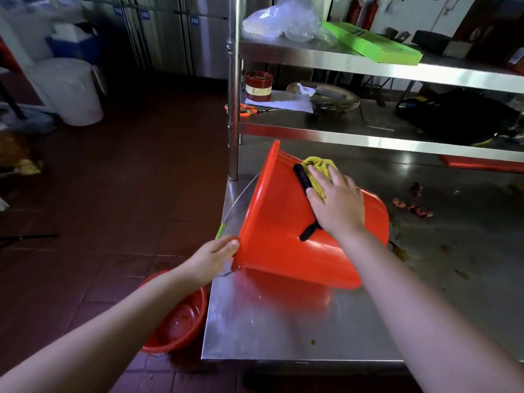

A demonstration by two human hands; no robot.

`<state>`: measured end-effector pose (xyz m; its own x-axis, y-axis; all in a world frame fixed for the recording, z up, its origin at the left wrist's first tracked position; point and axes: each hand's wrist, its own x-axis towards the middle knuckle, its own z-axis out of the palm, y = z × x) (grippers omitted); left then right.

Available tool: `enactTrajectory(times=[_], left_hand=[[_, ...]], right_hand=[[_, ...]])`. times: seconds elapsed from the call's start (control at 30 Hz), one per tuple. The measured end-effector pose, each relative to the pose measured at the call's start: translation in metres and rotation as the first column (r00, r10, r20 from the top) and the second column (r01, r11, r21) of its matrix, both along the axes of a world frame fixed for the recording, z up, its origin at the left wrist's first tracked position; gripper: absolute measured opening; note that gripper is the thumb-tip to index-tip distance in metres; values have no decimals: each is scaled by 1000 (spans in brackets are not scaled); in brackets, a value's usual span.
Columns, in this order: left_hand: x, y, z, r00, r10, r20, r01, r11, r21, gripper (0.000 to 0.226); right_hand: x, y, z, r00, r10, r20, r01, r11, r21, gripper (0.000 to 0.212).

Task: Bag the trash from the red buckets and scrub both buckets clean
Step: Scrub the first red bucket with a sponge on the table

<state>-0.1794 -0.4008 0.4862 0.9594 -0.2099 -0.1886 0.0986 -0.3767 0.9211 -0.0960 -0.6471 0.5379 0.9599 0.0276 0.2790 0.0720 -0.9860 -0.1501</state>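
Seen from the head, the red bucket [283, 236] lies on its side on the steel counter [283, 330], mouth facing left. The left hand [215, 256] has its grip pinched on the bucket's lower rim. The right hand [337, 202], grip wide and flat, presses a yellow cloth [320, 165] onto the bucket's upper wall. Below and left of the bucket, a second red bucket [181, 321] sits on the floor. Behind it, the label on a red tin [258, 85] is too blurred to read.

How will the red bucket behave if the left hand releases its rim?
Likely rolls in a curve: the red bucket lies on its side, tapered, on the smooth steel table. Probably light: the left hand steadies it by the rim alone. The right hand pressing the yellow cloth may slide it.
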Motion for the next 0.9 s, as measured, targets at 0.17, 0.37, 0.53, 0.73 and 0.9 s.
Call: enactTrajectory(times=[0.17, 0.37, 0.53, 0.73, 0.9], left_hand=[[8, -36, -3, 991, 113, 65, -108, 991, -75, 36], [29, -66, 22, 946, 317, 63, -299, 932, -203, 38], [32, -77, 26, 900, 412, 140, -388, 905, -173, 42], [38, -63, 29, 829, 514, 220, -506, 857, -97, 45], [38, -63, 30, 821, 499, 277, -499, 863, -78, 49]], right_hand=[[-23, 19, -17, 995, -97, 37, 92, 988, 121, 50], [-66, 67, -67, 986, 56, 159, -66, 996, 61, 61], [-59, 51, -69, 965, 125, 229, -133, 991, 21, 56], [-33, -32, -67, 968, -244, 50, 220, 932, 289, 55], [-25, -51, -59, 892, -418, -173, 427, 656, 623, 55]])
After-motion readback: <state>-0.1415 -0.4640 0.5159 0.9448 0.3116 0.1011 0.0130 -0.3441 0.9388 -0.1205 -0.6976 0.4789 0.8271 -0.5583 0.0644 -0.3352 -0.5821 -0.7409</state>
